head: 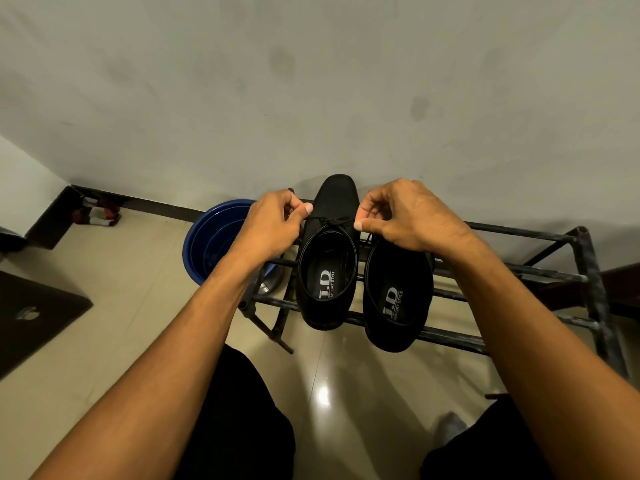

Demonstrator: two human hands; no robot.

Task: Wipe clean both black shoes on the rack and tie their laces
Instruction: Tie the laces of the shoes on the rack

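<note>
Two black shoes stand side by side on a dark metal rack (540,233), toes toward the wall. The left shoe (337,199) shows its insole label and its black lace (330,220) stretched sideways across the top. My left hand (277,220) pinches the lace's left end beside the shoe. My right hand (405,216) pinches the lace's right end and covers the front of the right shoe (398,299), whose own lace is hidden.
A blue bucket (207,237) sits on the floor left of the rack, against the wall. A dark laptop (31,317) lies at the far left. A small red and white bundle (97,213) lies in the corner. Glossy tiled floor lies below the rack.
</note>
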